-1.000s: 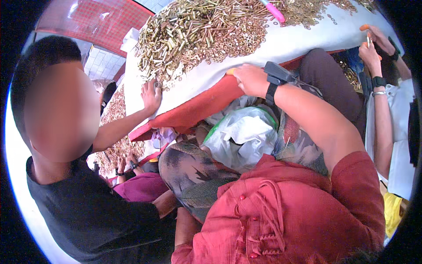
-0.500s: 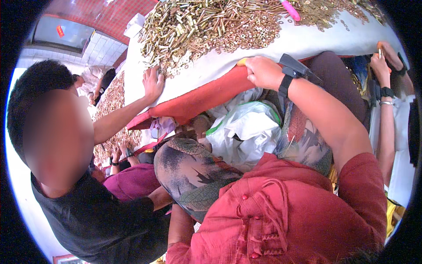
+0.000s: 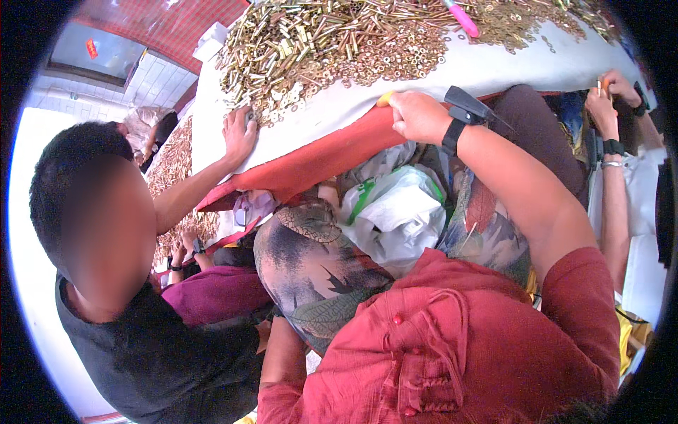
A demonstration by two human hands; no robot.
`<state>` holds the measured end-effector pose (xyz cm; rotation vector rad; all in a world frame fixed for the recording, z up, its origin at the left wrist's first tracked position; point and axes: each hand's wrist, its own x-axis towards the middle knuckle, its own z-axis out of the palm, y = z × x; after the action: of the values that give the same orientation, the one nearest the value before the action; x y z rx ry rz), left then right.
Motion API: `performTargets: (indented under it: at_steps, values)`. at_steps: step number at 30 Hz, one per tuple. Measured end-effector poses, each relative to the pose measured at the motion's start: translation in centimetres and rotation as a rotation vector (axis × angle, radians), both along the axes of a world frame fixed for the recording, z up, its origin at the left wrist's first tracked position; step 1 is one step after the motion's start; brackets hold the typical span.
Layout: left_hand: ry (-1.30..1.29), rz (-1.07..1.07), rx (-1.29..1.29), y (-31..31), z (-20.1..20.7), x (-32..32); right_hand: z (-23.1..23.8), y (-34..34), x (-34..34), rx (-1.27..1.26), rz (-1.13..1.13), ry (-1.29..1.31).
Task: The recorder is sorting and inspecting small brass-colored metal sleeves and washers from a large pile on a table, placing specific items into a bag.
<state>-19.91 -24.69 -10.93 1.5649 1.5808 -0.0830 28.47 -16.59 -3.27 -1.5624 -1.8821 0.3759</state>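
My right hand (image 3: 424, 118) is at the near edge of the table, fingers curled, closed on the border of the white tablecloth (image 3: 339, 106). A yellow covering (image 3: 385, 99) shows at one fingertip. Around that wrist is a black band with a dark device (image 3: 466, 109) on it. Beyond the hand lies a wide heap of brass-coloured tubes (image 3: 282, 42) and small ring washers (image 3: 402, 63). My left forearm (image 3: 282, 353) drops beside my patterned knee, and its hand is hidden there.
A person in black (image 3: 155, 353) sits close on my left, one hand (image 3: 240, 131) on the table edge. At the right, another person's hands (image 3: 604, 106) work near the edge. A pink marker-like stick (image 3: 462, 20) lies by the heap. White plastic bags (image 3: 395, 212) fill the space below.
The view has shifted slightly. The person on the left has leaned a little toward me, their hand still on the table edge. My right hand keeps its place at the cloth's border.
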Motion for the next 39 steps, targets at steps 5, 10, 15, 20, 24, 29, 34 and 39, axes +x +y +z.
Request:
performTargets:
  at_steps: [5,10,15,20,24,29,34,39]
  values:
    - [-0.196,-0.073,-0.067,2.0,-0.2,4.7,0.2,0.2,-0.6,-0.005,-0.007,-0.045]
    - [-0.489,-0.191,-0.194,4.4,-1.2,13.0,0.0,-1.3,-1.5,0.092,0.029,-0.084]
    - [-0.715,-0.236,-0.330,4.5,-3.1,18.7,-0.3,-4.0,-1.6,-0.058,-0.004,0.151]
    - [-0.811,-0.170,-0.346,3.4,-3.6,18.8,-0.8,-5.2,1.8,-0.180,-0.087,0.221]
    - [-0.844,-0.097,-0.309,2.0,-4.7,16.8,-1.5,-6.0,3.9,-0.324,-0.150,0.253]
    - [-0.430,-0.046,0.447,1.5,-4.2,12.0,-2.5,-6.0,3.9,-0.381,-0.215,0.342]
    - [-0.666,0.119,-0.095,-2.3,-5.6,10.9,-2.9,-5.3,4.1,-0.359,-0.199,0.406]
    - [-0.740,0.179,-0.067,-0.6,-4.0,12.5,-3.7,-5.0,3.9,-0.278,-0.235,0.466]
